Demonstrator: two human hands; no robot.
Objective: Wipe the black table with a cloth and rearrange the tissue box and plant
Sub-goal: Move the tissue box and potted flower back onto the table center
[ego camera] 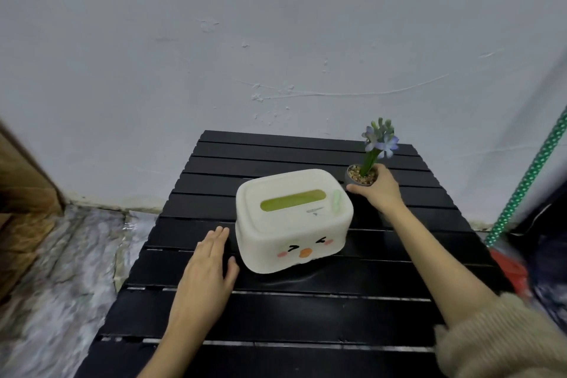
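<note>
Black slatted bench: right hand grips the plant; left hand, fingers flat and empty, lies just left of the tissue box.

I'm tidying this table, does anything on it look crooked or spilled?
The tissue box sits skewed to the black table slats. Nothing looks spilled; the plant stands upright in the right hand.

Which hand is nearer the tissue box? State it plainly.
Left. The left hand lies flat on the black table just beside the tissue box, its thumb almost at the box's near left corner. The right hand is behind the box's right side, wrapped around the plant pot.
</note>
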